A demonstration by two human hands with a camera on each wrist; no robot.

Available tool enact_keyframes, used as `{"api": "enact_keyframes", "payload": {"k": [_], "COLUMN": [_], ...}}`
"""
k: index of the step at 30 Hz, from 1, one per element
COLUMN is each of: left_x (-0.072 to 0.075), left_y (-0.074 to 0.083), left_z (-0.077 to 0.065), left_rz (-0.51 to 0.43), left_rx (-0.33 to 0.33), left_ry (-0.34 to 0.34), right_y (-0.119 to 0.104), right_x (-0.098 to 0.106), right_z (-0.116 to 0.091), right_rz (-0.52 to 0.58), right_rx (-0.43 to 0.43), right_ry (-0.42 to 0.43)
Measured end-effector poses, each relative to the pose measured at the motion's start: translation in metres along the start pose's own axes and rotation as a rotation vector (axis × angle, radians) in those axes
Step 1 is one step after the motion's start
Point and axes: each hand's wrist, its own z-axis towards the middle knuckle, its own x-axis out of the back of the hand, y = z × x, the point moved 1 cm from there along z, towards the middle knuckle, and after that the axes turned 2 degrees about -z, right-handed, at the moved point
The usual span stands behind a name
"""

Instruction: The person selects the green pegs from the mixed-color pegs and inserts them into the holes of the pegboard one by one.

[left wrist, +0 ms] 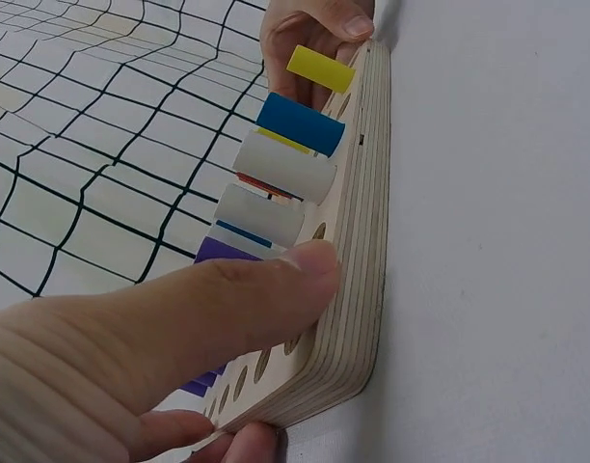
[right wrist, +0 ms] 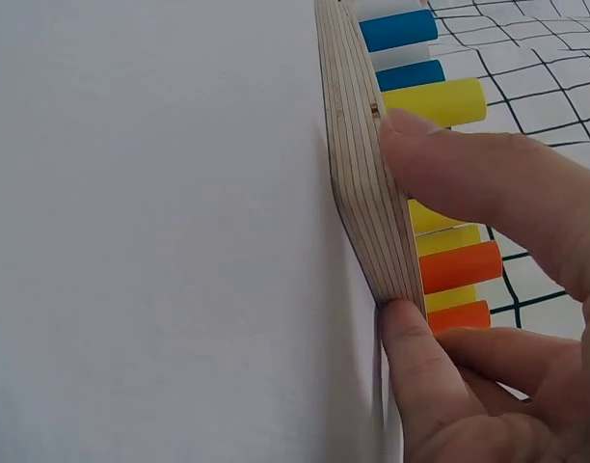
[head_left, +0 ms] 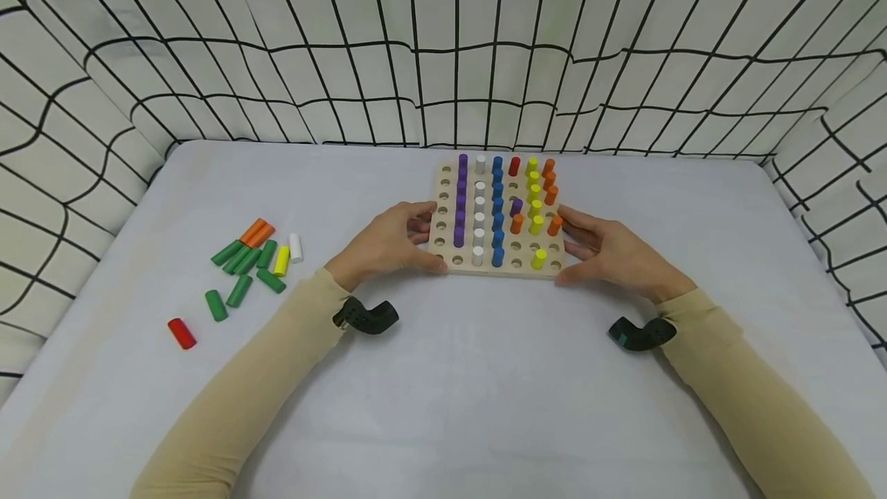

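A pale plywood pegboard (head_left: 516, 272) lies on the white table with colored pegs standing in its holes. My left hand (head_left: 389, 243) grips its left end, thumb on top near the front corner and fingers at the side edge. At the opposite end my right hand (head_left: 617, 254) holds the board between thumb and fingers. Purple pegs (head_left: 460, 219), white pegs (head_left: 479, 222), blue pegs (head_left: 497, 222), yellow pegs (head_left: 537, 225) and orange pegs (head_left: 555, 225) form columns. One column mixes a red peg (head_left: 514, 166), a purple one and an orange one. The leftmost column shows bare holes.
Left of the board lie loose pegs: several green pegs (head_left: 239, 291), two orange pegs (head_left: 261, 235), a yellow peg (head_left: 280, 260) and a white peg (head_left: 296, 247). A red peg (head_left: 182, 333) lies apart, nearer me. Black netting (head_left: 456, 45) over white panels borders the table's back and sides.
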Motion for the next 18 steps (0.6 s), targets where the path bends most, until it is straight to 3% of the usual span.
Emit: {"api": "enact_keyframes", "payload": {"k": [18], "left_x": [0.0001], "left_y": [-0.0035], "left_z": [0.0030], "left_rz": [0.030], "left_rx": [-0.041], "left_ry": [-0.024], "right_y": [-0.0049], "right_x": [-0.0019], "right_z": [0.0001], "right_rz": [-0.143], "right_rx": [0.005], "right_ry": [0.085]}}
